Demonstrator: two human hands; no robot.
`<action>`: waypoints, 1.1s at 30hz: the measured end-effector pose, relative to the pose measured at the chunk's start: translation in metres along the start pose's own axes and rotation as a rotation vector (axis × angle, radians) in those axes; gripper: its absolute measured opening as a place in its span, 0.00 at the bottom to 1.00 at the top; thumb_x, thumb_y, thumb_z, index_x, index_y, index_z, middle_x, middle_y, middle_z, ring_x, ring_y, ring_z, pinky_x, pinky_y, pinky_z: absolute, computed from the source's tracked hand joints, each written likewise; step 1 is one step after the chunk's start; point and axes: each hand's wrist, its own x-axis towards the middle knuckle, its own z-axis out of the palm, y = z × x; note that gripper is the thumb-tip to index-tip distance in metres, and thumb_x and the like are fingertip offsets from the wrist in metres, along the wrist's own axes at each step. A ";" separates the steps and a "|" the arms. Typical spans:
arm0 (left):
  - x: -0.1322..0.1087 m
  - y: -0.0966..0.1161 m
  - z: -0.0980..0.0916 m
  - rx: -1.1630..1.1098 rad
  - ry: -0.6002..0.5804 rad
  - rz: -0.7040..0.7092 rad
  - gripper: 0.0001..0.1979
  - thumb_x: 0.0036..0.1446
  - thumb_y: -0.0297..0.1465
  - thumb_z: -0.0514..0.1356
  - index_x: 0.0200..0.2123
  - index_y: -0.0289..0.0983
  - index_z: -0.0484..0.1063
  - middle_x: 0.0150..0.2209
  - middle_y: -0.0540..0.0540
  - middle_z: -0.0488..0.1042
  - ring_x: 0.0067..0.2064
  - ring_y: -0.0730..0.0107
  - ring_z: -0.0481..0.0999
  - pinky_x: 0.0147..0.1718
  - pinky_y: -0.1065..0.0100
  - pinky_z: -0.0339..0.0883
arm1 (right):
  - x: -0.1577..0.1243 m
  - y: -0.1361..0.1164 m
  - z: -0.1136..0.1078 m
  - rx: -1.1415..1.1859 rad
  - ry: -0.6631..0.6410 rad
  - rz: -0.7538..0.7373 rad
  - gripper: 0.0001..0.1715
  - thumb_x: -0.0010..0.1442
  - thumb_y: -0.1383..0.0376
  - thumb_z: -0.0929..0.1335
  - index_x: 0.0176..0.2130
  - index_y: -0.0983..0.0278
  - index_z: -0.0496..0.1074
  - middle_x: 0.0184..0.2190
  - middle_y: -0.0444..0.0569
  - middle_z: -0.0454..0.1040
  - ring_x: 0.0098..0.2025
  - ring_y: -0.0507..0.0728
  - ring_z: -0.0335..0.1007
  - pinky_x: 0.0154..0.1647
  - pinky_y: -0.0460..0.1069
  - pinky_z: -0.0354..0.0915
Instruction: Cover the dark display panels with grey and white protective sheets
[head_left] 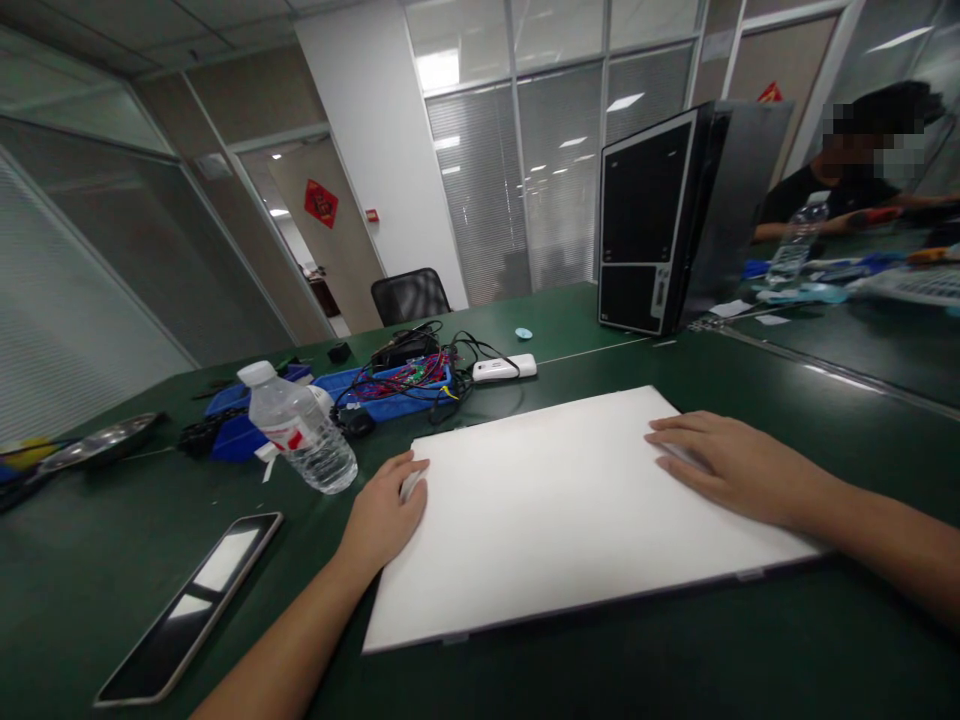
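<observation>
- Left hand (382, 515) curled against the panel's (570, 510) 9 o'clock edge; whether it gripped cannot be told.
- Panel lay flat on the surface (750, 650): probably thin, stiff, light, slick, fragile; best held by opposite edges.
- Right hand (731, 465) rested flat, fingers apart, near its 2 o'clock corner.

text: none legible | bottle label (289, 437): blurred | red door sign (320, 203): unreadable

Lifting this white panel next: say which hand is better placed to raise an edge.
Probably left: the left hand curls at the left edge of the white panel; the right hand lies flat on top.
</observation>
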 end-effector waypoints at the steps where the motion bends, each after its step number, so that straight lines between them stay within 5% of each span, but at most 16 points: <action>1: 0.000 0.000 0.000 -0.001 -0.002 0.000 0.25 0.64 0.39 0.53 0.55 0.37 0.80 0.64 0.39 0.74 0.61 0.52 0.78 0.64 0.52 0.68 | 0.000 0.000 0.000 -0.009 -0.009 0.001 0.34 0.72 0.45 0.59 0.60 0.60 0.78 0.63 0.54 0.74 0.63 0.68 0.70 0.64 0.68 0.67; 33: -0.001 -0.005 0.003 0.016 0.010 0.000 0.23 0.64 0.39 0.54 0.54 0.40 0.81 0.63 0.42 0.75 0.58 0.53 0.80 0.61 0.54 0.70 | -0.001 -0.002 0.002 -0.003 -0.046 0.006 0.35 0.73 0.45 0.59 0.62 0.63 0.76 0.64 0.56 0.73 0.65 0.68 0.68 0.67 0.67 0.64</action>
